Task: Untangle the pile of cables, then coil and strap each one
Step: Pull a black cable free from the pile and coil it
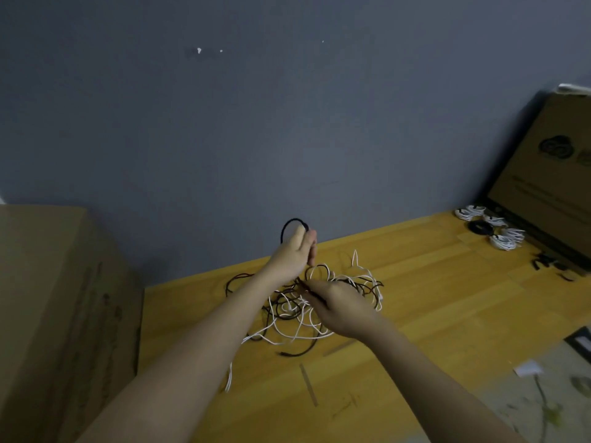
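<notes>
We see the tangled pile of thin black and white cables [315, 302] lying mid-way across the yellow wooden worktop [425, 282], w/ loose white strands trailing toward the near left edge. The left hand [295, 252] is raised above the pile's far side, fingers [308, 243] curled shut round a thin black cable [292, 222] that arcs up in a loop over the hand. The right hand [340, 306] sits low, right on the pile, its fingers pinched on dark strands at the pile's centre; exact strand we can't tell, too blurred.

Far right on the worktop, well apart from the pile, lie several coiled white cable bundles [505, 238] and one coiled black cable bundle [479, 227], close together beside a brown cardboard box [550, 174] leaning at the wall. Small black strap pieces [545, 262] lie just in front of that box. Another large cardboard box [57, 298] stands at left, beside the worktop. Grey-blue wall [224, 129] behind.
</notes>
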